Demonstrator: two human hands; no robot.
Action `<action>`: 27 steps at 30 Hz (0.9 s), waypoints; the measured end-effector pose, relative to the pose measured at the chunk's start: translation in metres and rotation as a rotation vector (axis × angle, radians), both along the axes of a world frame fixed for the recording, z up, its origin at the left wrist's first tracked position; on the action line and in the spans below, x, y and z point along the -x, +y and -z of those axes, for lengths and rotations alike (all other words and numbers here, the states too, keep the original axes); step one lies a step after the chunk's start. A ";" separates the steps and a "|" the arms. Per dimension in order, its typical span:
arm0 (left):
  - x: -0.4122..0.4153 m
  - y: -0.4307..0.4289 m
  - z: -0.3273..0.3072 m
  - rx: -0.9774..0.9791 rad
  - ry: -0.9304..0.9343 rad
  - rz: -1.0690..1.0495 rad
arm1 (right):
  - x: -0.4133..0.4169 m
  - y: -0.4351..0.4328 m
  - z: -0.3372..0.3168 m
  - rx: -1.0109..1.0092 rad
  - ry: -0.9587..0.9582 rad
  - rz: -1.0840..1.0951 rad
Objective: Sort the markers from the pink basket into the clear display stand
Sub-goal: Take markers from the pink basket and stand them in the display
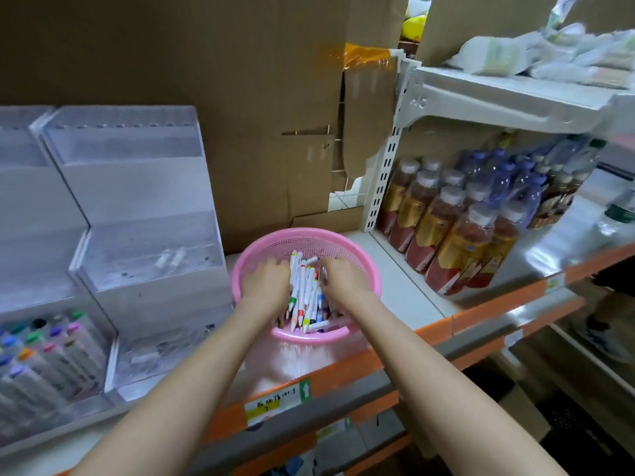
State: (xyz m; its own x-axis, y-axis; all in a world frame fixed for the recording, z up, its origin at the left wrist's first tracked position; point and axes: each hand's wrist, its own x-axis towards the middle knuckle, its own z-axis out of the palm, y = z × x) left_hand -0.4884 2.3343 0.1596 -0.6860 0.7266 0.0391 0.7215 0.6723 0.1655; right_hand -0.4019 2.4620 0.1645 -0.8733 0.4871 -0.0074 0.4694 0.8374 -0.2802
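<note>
Both forearms reach into the pink basket [275, 333], left hand [266, 280] and right hand [343, 278] curled among the markers [304, 293], grip unclear; better gather few, caps aligned, for the clear display stand [144, 235].

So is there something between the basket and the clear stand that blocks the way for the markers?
Nothing visible does. The pink basket sits right beside the clear stand, which is to its left on the same shelf. Both hands, left and right, are already down among the markers.
</note>
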 end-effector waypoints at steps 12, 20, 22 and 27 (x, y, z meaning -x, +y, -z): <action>-0.005 0.010 -0.006 -0.084 -0.129 -0.182 | 0.015 0.009 0.011 0.013 0.025 0.064; -0.016 0.003 -0.024 -0.047 -0.198 -0.195 | 0.017 0.008 0.013 0.097 0.056 0.073; -0.017 0.003 -0.027 -0.038 -0.194 -0.203 | 0.014 0.007 0.011 0.122 0.064 0.071; -0.016 -0.003 -0.026 -0.166 -0.184 -0.221 | 0.006 0.007 0.001 0.187 0.221 0.037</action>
State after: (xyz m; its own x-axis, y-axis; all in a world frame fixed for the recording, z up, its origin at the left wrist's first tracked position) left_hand -0.4724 2.3318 0.1857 -0.8328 0.5535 0.0054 0.5091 0.7620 0.4003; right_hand -0.4078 2.4690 0.1636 -0.8452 0.5271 0.0883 0.4093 0.7446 -0.5274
